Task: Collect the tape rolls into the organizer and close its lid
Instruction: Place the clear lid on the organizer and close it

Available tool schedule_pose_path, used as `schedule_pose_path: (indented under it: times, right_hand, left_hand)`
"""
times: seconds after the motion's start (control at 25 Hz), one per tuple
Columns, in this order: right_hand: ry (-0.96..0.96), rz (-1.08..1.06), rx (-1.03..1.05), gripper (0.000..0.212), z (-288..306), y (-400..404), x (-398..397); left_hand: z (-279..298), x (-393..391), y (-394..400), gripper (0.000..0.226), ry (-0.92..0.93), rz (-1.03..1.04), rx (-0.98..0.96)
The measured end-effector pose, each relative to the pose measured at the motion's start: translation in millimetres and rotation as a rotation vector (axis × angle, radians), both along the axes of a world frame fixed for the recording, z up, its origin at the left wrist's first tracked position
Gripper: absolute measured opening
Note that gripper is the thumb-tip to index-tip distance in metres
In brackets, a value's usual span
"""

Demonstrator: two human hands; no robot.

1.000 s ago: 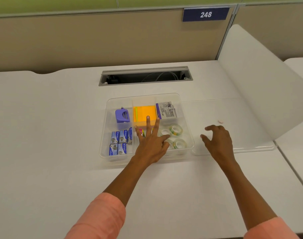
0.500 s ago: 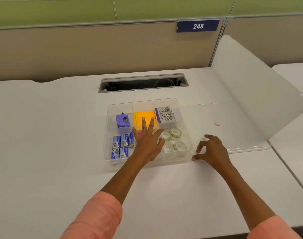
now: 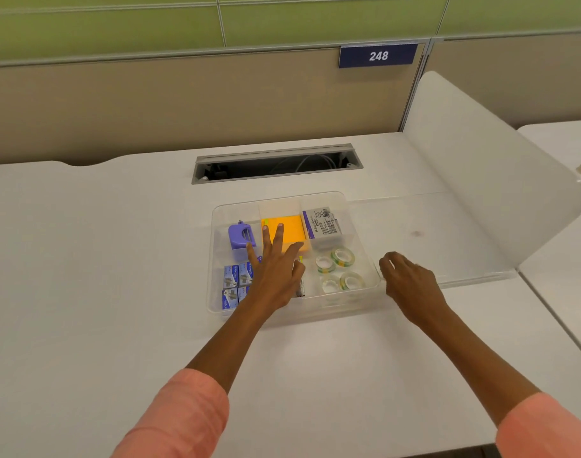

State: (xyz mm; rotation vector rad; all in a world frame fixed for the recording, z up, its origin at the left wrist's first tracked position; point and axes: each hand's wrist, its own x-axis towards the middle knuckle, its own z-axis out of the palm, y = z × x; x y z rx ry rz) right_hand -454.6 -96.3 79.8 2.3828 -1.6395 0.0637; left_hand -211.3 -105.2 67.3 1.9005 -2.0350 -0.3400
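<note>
Tape rolls (image 3: 339, 270), four of them, sit in the lower-right compartment of the organizer (image 3: 362, 206), frame center. Left hand (image 3: 276, 272) flat, fingers (image 3: 278, 233) spread, open grip holding nothing, over the middle of the organizer; fingertips over the orange sticky notes (image 3: 294, 226), palm covering the lower-middle compartment. Cannot tell whether it presses down or hovers. Right hand (image 3: 411, 285) just right of the organizer's right wall, fingers curled loosely, grip half open, nothing held; fingertips at the near-left edge of the lid (image 3: 448, 233). Contact with the lid edge unclear. Lid is clear, lying open flat on the tabletop (image 3: 84, 259) to the right of the organizer, not closed.

Other contents: purple sharpener-like item (image 3: 241, 235) upper-left compartment, blue staple boxes (image 3: 234, 282) lower-left, white labelled box (image 3: 322, 224) upper-right. White curved divider panel (image 3: 481, 180) stands at right of frame. Cable slot (image 3: 276, 163) in tabletop above the organizer. Number plate "248" (image 3: 378, 55) on the partition wall, upper right. Coral sleeves (image 3: 183, 421) at the bottom edge.
</note>
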Motion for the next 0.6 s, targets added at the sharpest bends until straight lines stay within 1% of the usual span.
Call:
schedule_pose_path:
  times: [0.04, 0.12, 0.2, 0.28, 0.4, 0.48, 0.56, 0.6]
  right_hand:
    - [-0.003, -0.021, -0.039, 0.045, 2.3, -1.1, 1.3]
    - [-0.067, -0.092, -0.075, 0.046, 7.3, -3.8, 4.3]
    - [-0.174, -0.176, -0.116, 0.037, 13.6, -10.6, 4.8]
    - [-0.327, -0.240, -0.216, 0.025, 25.9, -20.4, 1.6]
    - [-0.541, -0.226, -0.416, 0.018, 60.0, -31.6, -2.8]
    - [-0.725, -0.194, -0.518, 0.012, 87.4, -37.7, -2.1]
    - [-0.939, -0.179, -0.582, 0.008, 113.1, -41.6, 2.6]
    - [-1.076, -0.168, -0.595, 0.006, 124.8, -43.4, 6.4]
  left_hand:
    - [-1.3, 3.6, 1.0, 0.039, -0.011, 0.005, 0.008]
    - [-4.9, 11.1, 3.5, 0.042, -0.048, 0.013, 0.026]
    - [-7.1, 17.2, 4.7, 0.046, -0.060, 0.023, 0.034]
    - [-6.7, 20.7, 4.4, 0.050, -0.033, 0.025, 0.026]
    - [-2.7, 23.7, 2.3, 0.051, -0.009, 0.020, 0.007]
    - [3.4, 24.4, 0.0, 0.049, 0.051, 0.029, -0.022]
    - [12.8, 24.7, -2.6, 0.045, 0.188, 0.055, -0.067]
    - [18.7, 25.1, -4.0, 0.044, 0.269, 0.077, -0.089]
